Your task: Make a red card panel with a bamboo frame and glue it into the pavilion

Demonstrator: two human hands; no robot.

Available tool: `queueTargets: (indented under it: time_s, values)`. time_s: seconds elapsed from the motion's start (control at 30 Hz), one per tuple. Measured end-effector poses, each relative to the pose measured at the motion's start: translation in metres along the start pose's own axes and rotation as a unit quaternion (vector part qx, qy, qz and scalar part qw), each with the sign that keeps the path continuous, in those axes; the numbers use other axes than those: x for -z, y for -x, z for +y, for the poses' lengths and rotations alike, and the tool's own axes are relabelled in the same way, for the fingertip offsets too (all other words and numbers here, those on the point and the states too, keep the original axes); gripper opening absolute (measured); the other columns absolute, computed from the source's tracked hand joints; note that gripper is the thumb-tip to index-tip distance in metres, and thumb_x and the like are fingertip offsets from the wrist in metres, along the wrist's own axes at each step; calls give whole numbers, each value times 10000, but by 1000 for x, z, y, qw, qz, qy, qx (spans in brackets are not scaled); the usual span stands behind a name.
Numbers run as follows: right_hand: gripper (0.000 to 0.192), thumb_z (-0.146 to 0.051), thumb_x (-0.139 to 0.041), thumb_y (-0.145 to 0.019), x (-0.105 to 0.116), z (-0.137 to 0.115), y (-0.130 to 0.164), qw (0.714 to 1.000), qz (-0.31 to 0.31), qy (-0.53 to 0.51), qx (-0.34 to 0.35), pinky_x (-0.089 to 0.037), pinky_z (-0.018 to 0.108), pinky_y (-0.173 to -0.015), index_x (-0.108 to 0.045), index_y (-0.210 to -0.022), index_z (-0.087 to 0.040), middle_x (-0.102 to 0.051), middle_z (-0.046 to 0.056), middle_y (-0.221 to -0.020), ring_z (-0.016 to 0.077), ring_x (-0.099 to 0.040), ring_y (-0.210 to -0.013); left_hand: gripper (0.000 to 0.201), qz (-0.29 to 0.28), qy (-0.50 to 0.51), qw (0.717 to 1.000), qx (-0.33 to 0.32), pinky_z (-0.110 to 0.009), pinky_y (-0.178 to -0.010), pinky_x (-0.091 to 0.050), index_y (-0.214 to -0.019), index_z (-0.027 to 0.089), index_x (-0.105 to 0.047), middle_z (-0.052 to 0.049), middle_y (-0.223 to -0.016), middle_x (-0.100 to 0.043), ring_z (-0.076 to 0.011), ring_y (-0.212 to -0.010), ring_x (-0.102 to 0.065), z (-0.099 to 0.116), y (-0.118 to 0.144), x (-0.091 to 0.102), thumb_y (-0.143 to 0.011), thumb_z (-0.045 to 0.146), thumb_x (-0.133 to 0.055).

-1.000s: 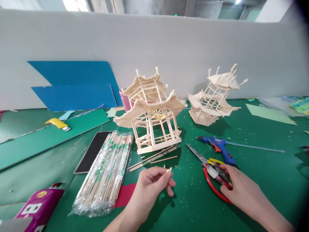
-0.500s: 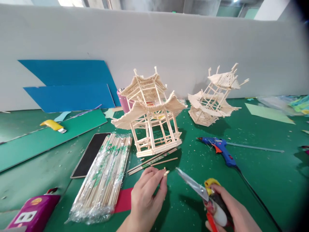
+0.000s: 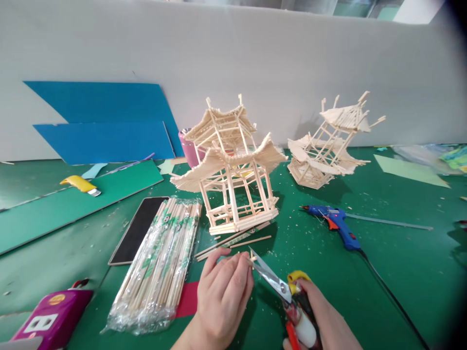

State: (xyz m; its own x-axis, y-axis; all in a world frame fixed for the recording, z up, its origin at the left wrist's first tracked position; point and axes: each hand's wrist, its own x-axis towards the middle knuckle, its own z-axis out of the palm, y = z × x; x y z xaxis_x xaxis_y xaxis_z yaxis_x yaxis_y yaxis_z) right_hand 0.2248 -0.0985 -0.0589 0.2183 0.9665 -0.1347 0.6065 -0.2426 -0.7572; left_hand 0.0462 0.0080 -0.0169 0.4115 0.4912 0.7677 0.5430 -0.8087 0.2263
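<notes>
My left hand (image 3: 222, 296) pinches a short wooden stick piece (image 3: 251, 259) between thumb and fingertips. Gripped in my right hand (image 3: 324, 323) are red-handled scissors (image 3: 280, 287); their blade tips touch the end of that piece. Just beyond, a wooden stick pavilion model (image 3: 231, 167) stands upright on the green mat (image 3: 383, 272). A few loose sticks (image 3: 233, 239) lie at its base.
A wrapped bundle of chopsticks (image 3: 160, 265) lies left of my hands, beside a black phone (image 3: 136, 228). A blue glue gun (image 3: 333, 221) with its cord lies to the right. A second, tilted stick model (image 3: 328, 146) leans at the back. Blue boards (image 3: 105, 121), a yellow cutter (image 3: 78, 183) and a purple box (image 3: 47, 318) are left.
My right hand picked the scissors up off the mat and brought their blades left to the stick piece. My left hand stayed in place holding the piece.
</notes>
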Motion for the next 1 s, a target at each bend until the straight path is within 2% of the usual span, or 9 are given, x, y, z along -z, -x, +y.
queueTargets:
  time_s: [0.2, 0.4, 0.5, 0.6, 0.77, 1.0]
  values:
    - [563, -283, -682, -539, -13, 0, -1, 1000, 4, -9, 12, -518, 270, -554, -512, -1075, -254, -646, 50, -836, 249, -654, -712, 118, -5, -22, 1000, -12, -333, -719, -497, -860, 86, -564, -64, -676, -708, -121, -597, -651, 0, -1, 0, -791, 16, -500]
    - [637, -275, -701, -529, -28, 18, 1, 1000, -6, -2, -8, -510, 287, -539, -480, -1126, -259, -651, 52, -819, 246, -649, -674, 108, -13, -31, 999, -26, -334, -706, -509, -850, 76, -567, -69, -662, -701, -123, -586, -647, 0, 0, -1, -792, 14, -499]
    - [673, -279, -696, -536, -28, 21, 2, 1000, -13, 2, -13, -505, 278, -545, -451, -1162, -256, -651, 53, -839, 238, -648, -697, 107, -13, -30, 999, -26, -332, -697, -516, -839, 75, -568, -62, -639, -691, -121, -571, -638, 0, 2, -1, -790, 9, -499]
    - [699, -300, -683, -533, -23, 13, 3, 1000, -12, 11, -12, -503, 287, -607, -422, -1178, -233, -645, 55, -857, 242, -638, -767, 103, -12, -19, 999, -34, -338, -701, -521, -850, 80, -565, -58, -635, -688, -123, -574, -632, -1, 3, -1, -795, 22, -500]
    - [604, -289, -601, -584, -18, -3, 1, 999, -35, 26, -27, -476, 279, -572, -390, -1138, -175, -623, 34, -751, 203, -622, -659, 138, -24, -10, 998, -49, -351, -704, -525, -893, 95, -564, -71, -698, -703, -135, -600, -630, -3, 4, -1, -799, 29, -486]
    - [381, -340, -561, -602, -13, -3, -3, 994, -77, 70, -28, -411, 259, -476, -476, -948, -207, -627, 14, -629, 206, -602, -548, 186, -44, 7, 998, -47, -361, -741, -518, -939, 112, -561, -63, -733, -700, -140, -630, -628, -2, 7, 1, -793, 26, -482]
